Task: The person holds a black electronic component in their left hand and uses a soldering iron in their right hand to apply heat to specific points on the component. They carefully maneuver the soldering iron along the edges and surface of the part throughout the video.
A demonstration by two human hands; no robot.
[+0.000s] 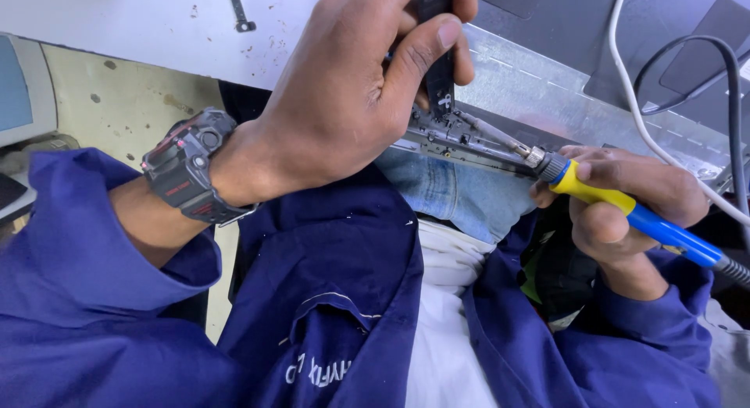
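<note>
My left hand is closed around a small dark electronic part, pinching it upright between thumb and fingers above a thin metal-edged circuit assembly. A dark digital watch sits on that wrist. My right hand grips a soldering iron with a yellow and blue handle. Its metal tip points left and touches the circuit assembly just below the held part.
A grey metal panel lies behind the work. White and black cables run at the right. A white worktop with a small tool lies at the top left. My blue jacket and jeans fill the lower frame.
</note>
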